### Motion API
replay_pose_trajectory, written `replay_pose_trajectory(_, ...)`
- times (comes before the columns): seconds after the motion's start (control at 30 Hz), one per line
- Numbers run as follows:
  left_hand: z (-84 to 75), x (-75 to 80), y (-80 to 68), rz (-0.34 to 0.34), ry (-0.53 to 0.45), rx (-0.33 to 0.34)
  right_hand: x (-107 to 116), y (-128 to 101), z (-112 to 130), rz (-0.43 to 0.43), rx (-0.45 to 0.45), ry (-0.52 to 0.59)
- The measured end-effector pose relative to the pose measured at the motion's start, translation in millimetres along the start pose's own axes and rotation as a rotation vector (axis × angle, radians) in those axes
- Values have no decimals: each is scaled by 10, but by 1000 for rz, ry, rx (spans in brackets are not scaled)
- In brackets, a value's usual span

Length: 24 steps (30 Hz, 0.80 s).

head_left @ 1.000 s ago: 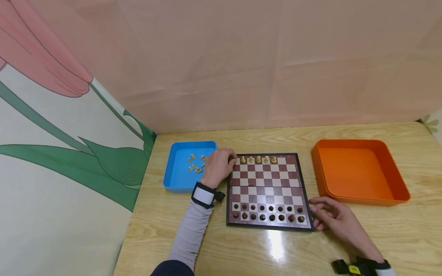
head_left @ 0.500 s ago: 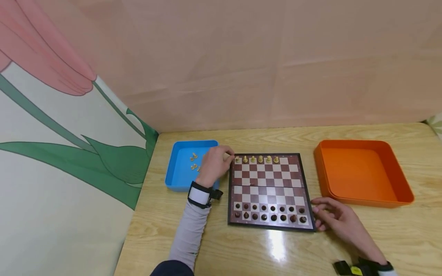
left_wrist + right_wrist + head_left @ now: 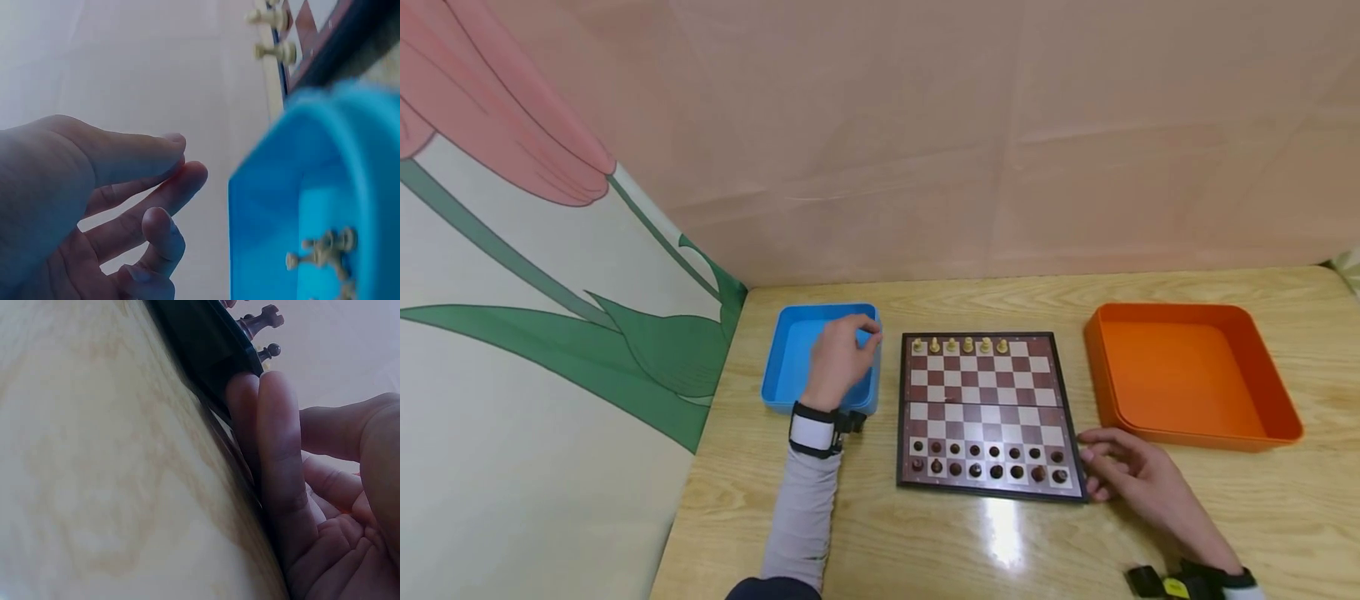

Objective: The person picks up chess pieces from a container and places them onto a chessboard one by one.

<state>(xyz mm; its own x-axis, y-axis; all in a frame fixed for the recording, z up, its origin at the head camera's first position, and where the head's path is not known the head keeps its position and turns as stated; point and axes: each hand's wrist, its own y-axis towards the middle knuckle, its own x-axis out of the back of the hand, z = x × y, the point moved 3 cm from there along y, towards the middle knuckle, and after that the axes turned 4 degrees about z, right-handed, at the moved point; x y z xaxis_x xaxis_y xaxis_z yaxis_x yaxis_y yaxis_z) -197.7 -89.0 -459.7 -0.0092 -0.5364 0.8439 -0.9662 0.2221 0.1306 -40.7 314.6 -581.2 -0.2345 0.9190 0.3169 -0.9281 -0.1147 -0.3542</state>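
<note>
Left arm point(image 3: 801, 508) in a pale grey sleeve, dark at the elbow — a black-and-white wristband point(image 3: 811, 429) with a small black block. Right wrist point(image 3: 1195, 577) carries a black strap bearing a yellow tag.

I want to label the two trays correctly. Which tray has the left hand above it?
The blue tray, left of the chessboard: the left hand is over it. The orange tray, on the board's right, has no hand over it.

Left hand point(image 3: 838, 360) hides tray's pieces (blue tray point(image 3: 790, 367)).
</note>
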Motion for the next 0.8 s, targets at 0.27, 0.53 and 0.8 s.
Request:
replay_pose_trajectory(0.27, 249, 153, -22, -7, -15, 108, 3, 2, -3, 3, -4, 10)
replay_pose_trajectory(0.53, 438, 229, -44, -14, 26, 185, 13, 9, 2, -2, -7, 3)
replay_pose_trajectory(0.8, 600, 161, -62, 93, 87, 306, 10, 2, -5, 8, -1, 2)
